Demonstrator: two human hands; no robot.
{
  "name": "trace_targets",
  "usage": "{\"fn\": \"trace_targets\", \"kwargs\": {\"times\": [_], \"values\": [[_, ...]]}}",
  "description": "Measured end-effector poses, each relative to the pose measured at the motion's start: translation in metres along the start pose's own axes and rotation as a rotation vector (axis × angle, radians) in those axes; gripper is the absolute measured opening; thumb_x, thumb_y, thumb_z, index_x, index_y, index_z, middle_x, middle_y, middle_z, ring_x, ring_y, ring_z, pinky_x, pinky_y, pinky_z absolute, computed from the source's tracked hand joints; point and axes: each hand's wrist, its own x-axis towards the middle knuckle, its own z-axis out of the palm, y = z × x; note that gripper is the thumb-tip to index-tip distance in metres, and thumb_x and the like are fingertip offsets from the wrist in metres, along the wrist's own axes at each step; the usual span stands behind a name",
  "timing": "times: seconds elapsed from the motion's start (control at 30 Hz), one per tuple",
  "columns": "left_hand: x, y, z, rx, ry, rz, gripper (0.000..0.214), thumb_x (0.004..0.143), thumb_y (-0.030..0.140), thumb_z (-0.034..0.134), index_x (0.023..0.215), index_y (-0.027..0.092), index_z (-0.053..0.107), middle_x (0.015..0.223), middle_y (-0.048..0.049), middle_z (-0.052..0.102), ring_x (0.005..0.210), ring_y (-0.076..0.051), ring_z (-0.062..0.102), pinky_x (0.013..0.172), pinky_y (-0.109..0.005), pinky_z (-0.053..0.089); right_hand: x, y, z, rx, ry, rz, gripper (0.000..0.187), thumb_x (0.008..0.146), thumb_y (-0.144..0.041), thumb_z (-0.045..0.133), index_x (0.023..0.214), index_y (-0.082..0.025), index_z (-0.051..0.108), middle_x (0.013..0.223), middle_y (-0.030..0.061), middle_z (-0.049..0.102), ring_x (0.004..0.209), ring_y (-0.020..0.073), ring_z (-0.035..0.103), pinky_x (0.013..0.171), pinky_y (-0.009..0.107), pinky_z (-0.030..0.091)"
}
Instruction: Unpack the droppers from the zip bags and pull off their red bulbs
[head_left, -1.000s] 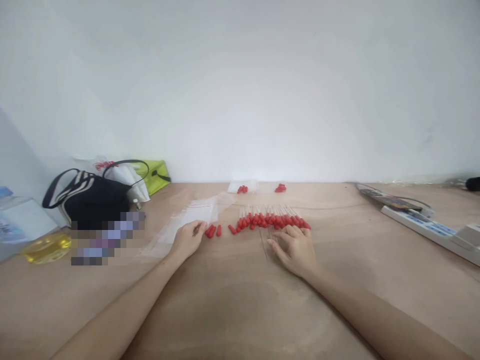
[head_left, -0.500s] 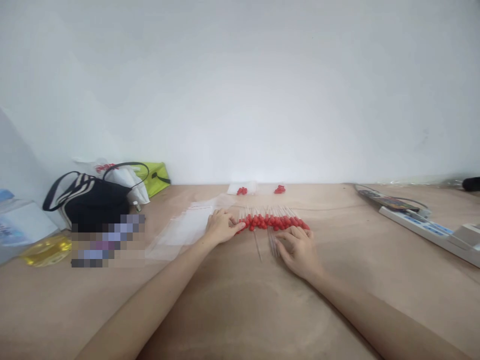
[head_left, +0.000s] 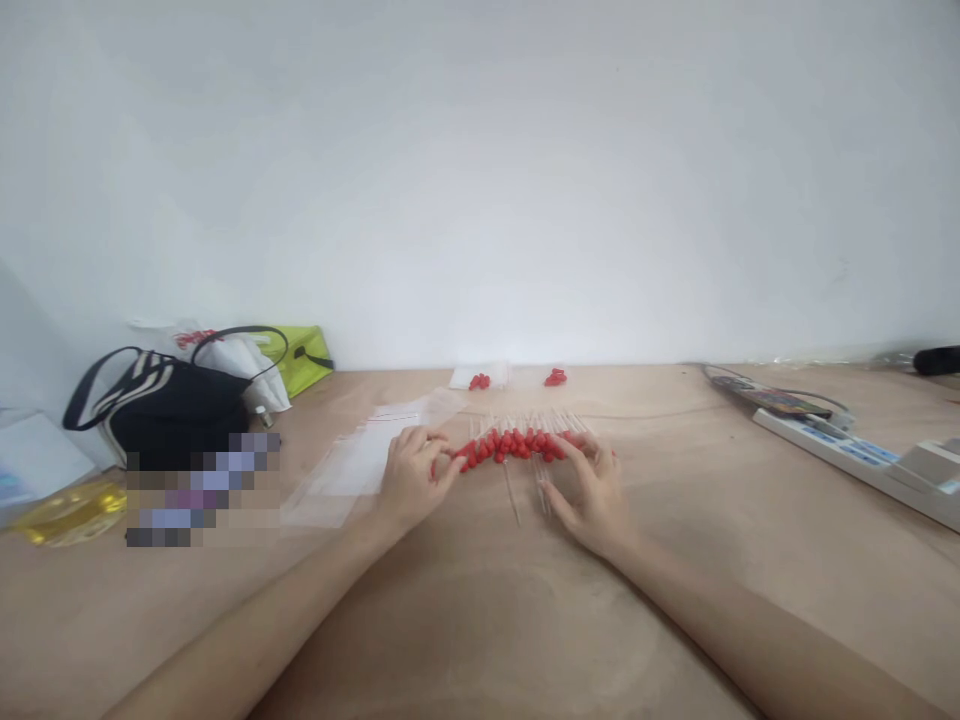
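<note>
Tan wooden table, centre frame: a row of red-capped clear tubes; left hand curls at its end, grip unclear; right hand rests open.

Bare tabletop between the two forearms: wide passage from the near edge. Row of red-capped droppers lies across the middle, left hand at its left end, right hand on its right end. Loose glass tubes jut toward the near side. Left: flat clear plastic bags, then black striped handbag (tall, blocks that side). Right: bare wood up to the power strip. Behind the row: narrow strip, small piles of red caps by the wall.
</note>
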Motion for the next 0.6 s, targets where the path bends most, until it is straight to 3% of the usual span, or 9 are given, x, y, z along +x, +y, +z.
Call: {"fn": "trace_targets", "kwargs": {"times": [0.1, 0.3, 0.43, 0.6], "values": [[-0.017, 0.009, 0.0, -0.021, 0.004, 0.164, 0.01, 0.077, 0.024, 0.053, 0.072, 0.019, 0.06, 0.081, -0.0036, 0.06, 0.082, -0.018, 0.052, 0.075, -0.034, 0.038, 0.002, -0.005, -0.004, -0.044, -0.049, -0.097, 0.055, 0.075, -0.041, 0.053, 0.125, -0.021, 0.041, 0.121, 0.0146, 0.041, 0.108, 0.0265, 0.042, 0.086, 0.042, 0.032], [-0.024, 0.017, 0.009, -0.055, -0.022, 0.316, 0.006, 0.078, 0.019, 0.053, 0.077, 0.019, 0.059, 0.082, -0.0032, 0.061, 0.083, -0.017, 0.052, 0.076, -0.033, 0.039, 0.004, -0.015, -0.009, -0.067, -0.161, -0.264, 0.039, 0.08, -0.04, 0.051, 0.116, -0.028, 0.051, 0.121, 0.006, 0.051, 0.112, 0.024, 0.041, 0.096, 0.046, 0.02], [-0.023, 0.018, 0.009, -0.042, 0.01, 0.33, 0.005, 0.077, 0.02, 0.054, 0.076, 0.019, 0.059, 0.081, -0.0025, 0.062, 0.081, -0.017, 0.052, 0.074, -0.033, 0.038, 0.005, -0.016, -0.004, -0.025, -0.194, -0.295, 0.028, 0.081, -0.037, 0.051, 0.106, -0.028, 0.057, 0.106, 0.003, 0.06, 0.106, 0.0214, 0.045, 0.097, 0.048, 0.014], [-0.024, 0.022, 0.009, -0.055, 0.038, 0.362, 0.006, 0.077, 0.021, 0.054, 0.075, 0.019, 0.06, 0.079, -0.0017, 0.064, 0.078, -0.016, 0.053, 0.075, -0.033, 0.038, 0.005, -0.016, 0.002, 0.019, -0.186, -0.286, 0.013, 0.081, -0.028, 0.05, 0.085, -0.027, 0.062, 0.074, -0.0018, 0.061, 0.082, 0.0149, 0.049, 0.096, 0.046, 0.014]]}}
